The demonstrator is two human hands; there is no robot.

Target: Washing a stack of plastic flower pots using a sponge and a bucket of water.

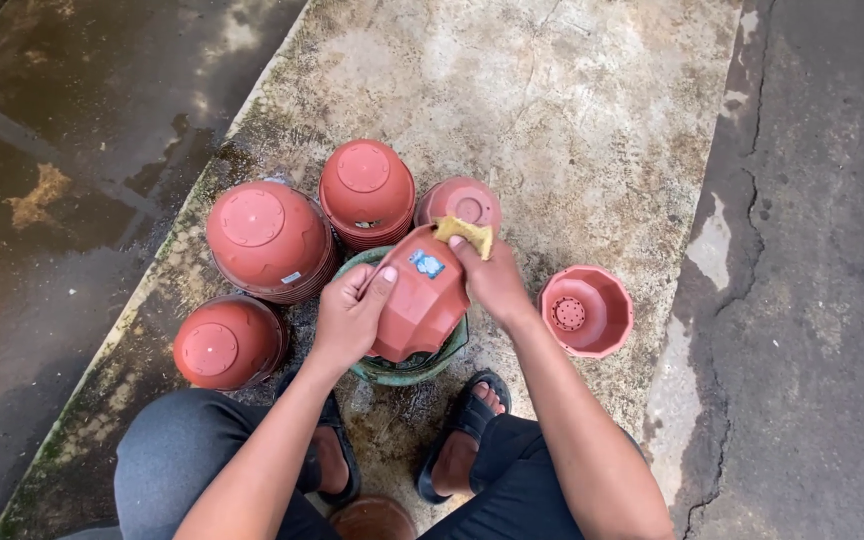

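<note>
Over a green basin (452,352), the left hand (350,318) has its grip closed on a terracotta plastic pot (420,300) tilted sideways, while the right hand (492,280) presses a pinched yellow sponge (466,234) against the pot's upper edge.

The green basin (452,352) shows only its rim; the held pot (420,300) and both hands cover its inside. A brown pot (372,518) near the feet is cut off by the bottom edge. The sticker (427,263) on the held pot is too small to tell.
</note>
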